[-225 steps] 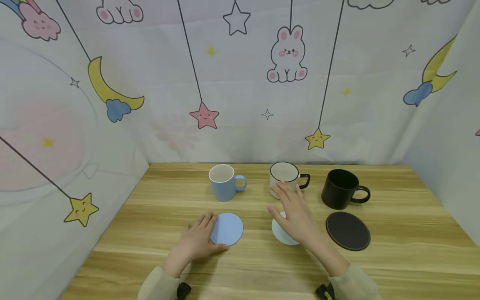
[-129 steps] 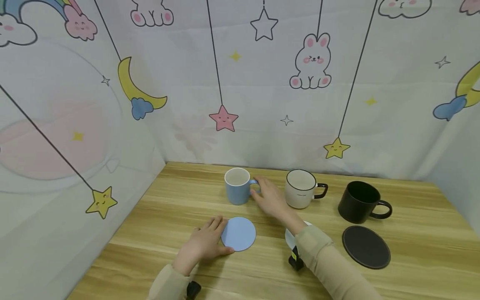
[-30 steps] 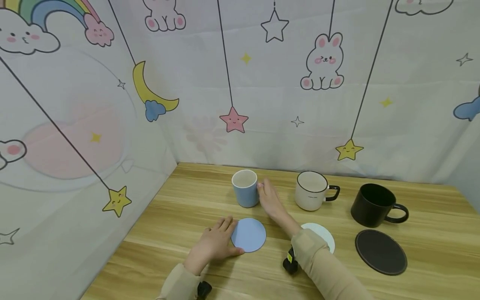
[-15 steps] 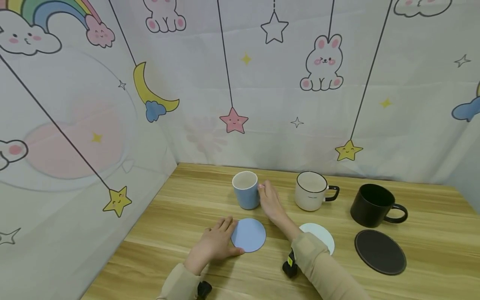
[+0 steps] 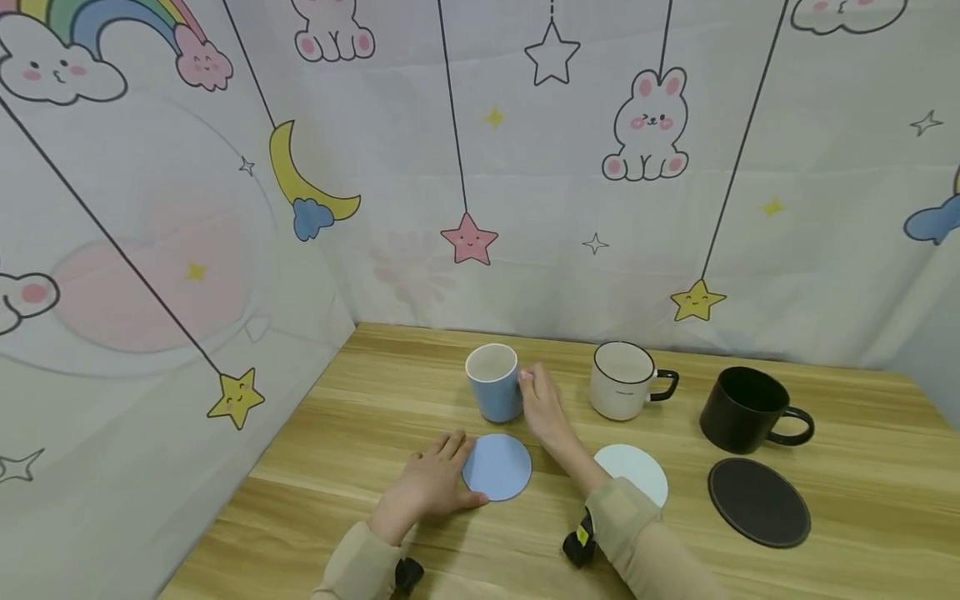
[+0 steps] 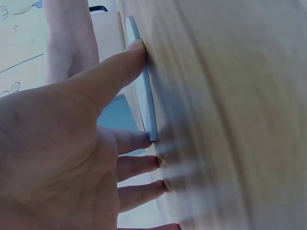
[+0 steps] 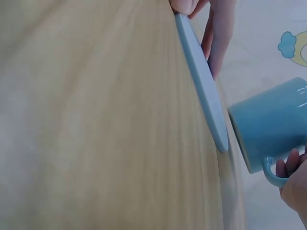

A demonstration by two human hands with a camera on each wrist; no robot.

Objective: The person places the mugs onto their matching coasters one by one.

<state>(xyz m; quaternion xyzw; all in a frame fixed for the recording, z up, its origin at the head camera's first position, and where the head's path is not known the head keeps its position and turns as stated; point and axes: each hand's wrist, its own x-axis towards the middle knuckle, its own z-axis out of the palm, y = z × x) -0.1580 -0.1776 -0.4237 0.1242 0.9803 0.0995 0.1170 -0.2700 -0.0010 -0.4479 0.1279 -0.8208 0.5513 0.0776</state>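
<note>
My right hand grips the handle of a light blue mug, fingertips against its right side. The mug stands upright just behind a round blue coaster; whether its base touches the table I cannot tell. My left hand rests on the table at the coaster's left side. In the left wrist view its thumb and index fingertip touch the coaster's rim, the other fingers spread straight onto the wood. The right wrist view shows the mug's base beyond the coaster.
To the right stand a white mug with a black rim and a black mug. In front of them lie a pale coaster, partly under my right sleeve, and a black coaster. A printed curtain encloses the wooden table.
Over the earlier frames my right hand left the white mug's side and took the blue mug's handle, which turned away. Lately the mug has come slightly nearer the blue coaster. My left hand stayed.
</note>
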